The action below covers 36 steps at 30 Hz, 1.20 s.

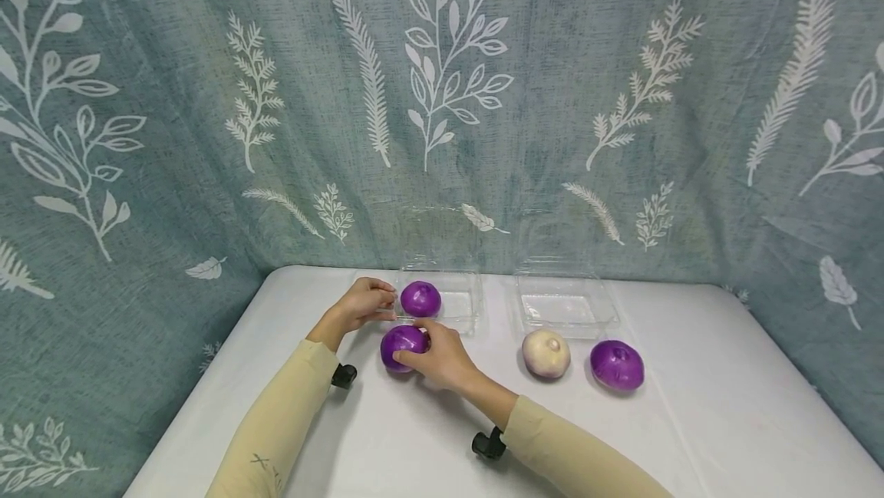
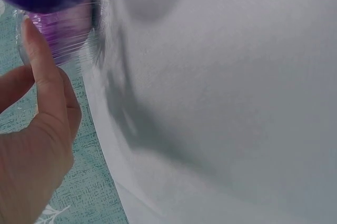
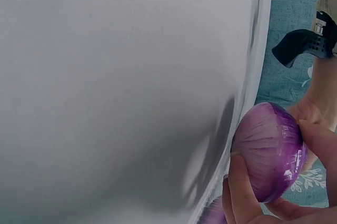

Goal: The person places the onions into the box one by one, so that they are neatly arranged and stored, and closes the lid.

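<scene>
A purple onion [image 1: 403, 348] is gripped in my right hand [image 1: 442, 356], just in front of the left clear plastic box [image 1: 461, 302]. The right wrist view shows thumb and fingers around this onion [image 3: 268, 153], its pale streaked side facing the camera. My left hand [image 1: 366, 302] holds the left side of that box, thumb and fingertips at its edge. In the left wrist view, the left hand [image 2: 47, 108] has a fingertip against the clear wall. Another purple onion [image 1: 420, 299] sits inside the box, in its left part.
A second clear plastic box [image 1: 562, 310] stands to the right with its lid up. In front of it are a white onion [image 1: 545, 354] and a purple onion [image 1: 617, 365] on the white table [image 1: 725, 406]. A patterned curtain [image 1: 442, 199] rises behind the table.
</scene>
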Tool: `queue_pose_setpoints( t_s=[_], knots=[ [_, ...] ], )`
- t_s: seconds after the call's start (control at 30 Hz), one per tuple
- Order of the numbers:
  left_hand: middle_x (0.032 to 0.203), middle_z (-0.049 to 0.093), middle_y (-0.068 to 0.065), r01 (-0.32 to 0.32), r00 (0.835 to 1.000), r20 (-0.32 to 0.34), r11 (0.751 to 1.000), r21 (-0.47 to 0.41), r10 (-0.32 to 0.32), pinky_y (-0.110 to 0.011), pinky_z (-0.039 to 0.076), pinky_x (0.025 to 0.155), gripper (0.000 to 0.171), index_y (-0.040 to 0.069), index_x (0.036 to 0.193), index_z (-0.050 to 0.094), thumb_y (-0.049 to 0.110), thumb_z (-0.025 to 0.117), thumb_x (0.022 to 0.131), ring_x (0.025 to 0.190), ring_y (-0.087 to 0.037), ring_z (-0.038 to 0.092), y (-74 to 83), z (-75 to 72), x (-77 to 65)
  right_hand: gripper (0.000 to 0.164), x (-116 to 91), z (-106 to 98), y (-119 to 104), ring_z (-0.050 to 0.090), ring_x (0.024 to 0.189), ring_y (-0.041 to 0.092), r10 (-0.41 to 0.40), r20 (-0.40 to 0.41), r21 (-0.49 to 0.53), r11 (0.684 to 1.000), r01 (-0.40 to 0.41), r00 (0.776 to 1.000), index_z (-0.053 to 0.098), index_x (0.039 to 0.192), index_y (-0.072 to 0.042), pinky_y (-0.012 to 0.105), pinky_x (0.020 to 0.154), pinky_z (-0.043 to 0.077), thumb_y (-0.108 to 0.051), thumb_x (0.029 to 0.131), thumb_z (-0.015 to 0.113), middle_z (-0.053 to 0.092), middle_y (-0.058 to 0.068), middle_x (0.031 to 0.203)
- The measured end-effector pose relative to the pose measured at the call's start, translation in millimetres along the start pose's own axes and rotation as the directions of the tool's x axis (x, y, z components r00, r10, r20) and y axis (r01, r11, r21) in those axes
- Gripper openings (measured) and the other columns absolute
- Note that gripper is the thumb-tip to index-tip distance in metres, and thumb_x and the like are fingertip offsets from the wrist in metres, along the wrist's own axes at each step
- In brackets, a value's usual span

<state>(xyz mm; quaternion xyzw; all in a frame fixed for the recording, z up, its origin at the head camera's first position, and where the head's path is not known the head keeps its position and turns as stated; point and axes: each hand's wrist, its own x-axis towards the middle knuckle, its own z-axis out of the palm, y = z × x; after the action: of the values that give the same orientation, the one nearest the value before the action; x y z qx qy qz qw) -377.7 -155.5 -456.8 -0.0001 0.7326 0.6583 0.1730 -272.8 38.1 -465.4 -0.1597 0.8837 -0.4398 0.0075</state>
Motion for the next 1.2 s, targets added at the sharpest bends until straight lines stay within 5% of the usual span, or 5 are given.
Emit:
queue_pose_setpoints(
  t_s=[1.2],
  knots=[
    [0.111, 0.056, -0.021, 0.012, 1.0, -0.011, 1.0, 0.014, -0.012, -0.034, 0.066, 0.08, 0.033, -0.016, 0.132, 0.05, 0.0, 0.053, 0.104, 0.092, -0.022, 0.058, 1.3, 1.2, 1.1, 0.057, -9, -45, 6, 0.069, 0.095, 0.022, -0.026, -0.022, 0.031, 0.999, 0.027, 0.999, 0.062, 0.128, -0.002, 0.036, 0.081, 0.063, -0.03, 0.083, 0.084, 0.072, 0.013, 0.109]
  ],
)
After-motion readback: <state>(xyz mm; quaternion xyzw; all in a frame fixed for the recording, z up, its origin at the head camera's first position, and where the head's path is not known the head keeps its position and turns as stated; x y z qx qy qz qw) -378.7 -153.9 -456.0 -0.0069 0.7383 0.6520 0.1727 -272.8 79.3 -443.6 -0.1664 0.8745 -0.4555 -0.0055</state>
